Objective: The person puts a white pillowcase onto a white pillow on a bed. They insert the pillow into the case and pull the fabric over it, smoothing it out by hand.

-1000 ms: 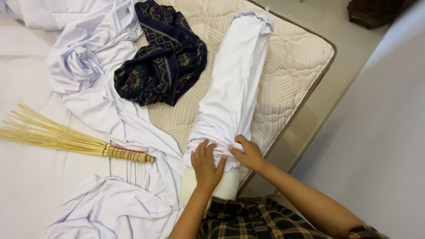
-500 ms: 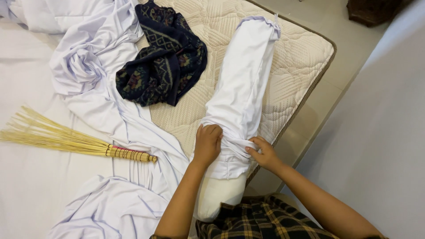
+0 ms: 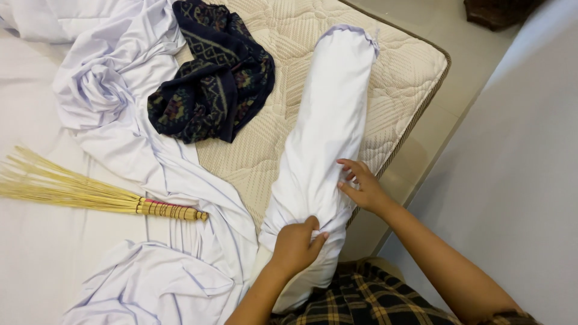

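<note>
The hands are both laid on a long white bolster (image 3: pixel 328 138) that lies lengthwise on the bare quilted mattress (image 3: pixel 400 72), its far end near the mattress corner and its near end over the person's lap. The left hand (image 3: pixel 295 244) is clenched on a bunch of the white cover close to the near end, lower than it was held half a second ago, when it was pressed higher on the gathered cloth. The right hand (image 3: pixel 361 183) is now set against the right flank of the bolster, fingers spread and pinching a fold of the cover, having been moved up from the lower edge. The gathered cloth is seen drawn closer toward the person, and less of the cream-coloured inner cushion is left bare at the near end than before, so the cover is judged to be nearly pulled on in full. A crumpled white sheet (image 3: pixel 114 78), a dark patterned cloth (image 3: pixel 211 78) and a stick broom (image 3: pixel 90 195) lie untouched to the left.
</note>
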